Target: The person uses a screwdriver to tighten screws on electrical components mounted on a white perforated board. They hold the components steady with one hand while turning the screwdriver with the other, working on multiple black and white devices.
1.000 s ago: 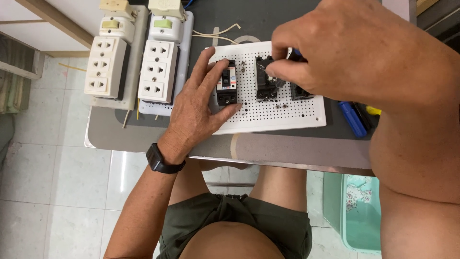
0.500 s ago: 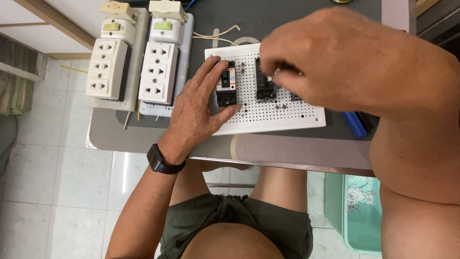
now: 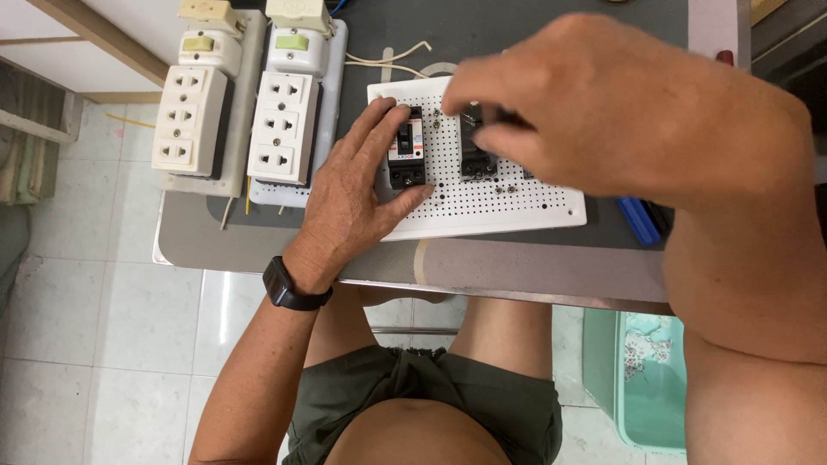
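— What do you get from the head view?

— I see the white perforated board (image 3: 482, 207) on the grey table (image 3: 517, 267). My left hand (image 3: 353, 198) lies flat and open on its left edge, fingers spread, touching the black circuit breaker (image 3: 406, 148) at the hand's 2 o'clock; it grips nothing.

— And the right?

— My right hand (image 3: 620, 112) hovers over the board, fingers pinched on a small dark part beside the second black breaker (image 3: 475, 155). I cannot tell what that part is.

— Anything else?

— Two white socket strips (image 3: 233, 120) at 10 o'clock, a blue tool (image 3: 638, 220) at 3 o'clock.
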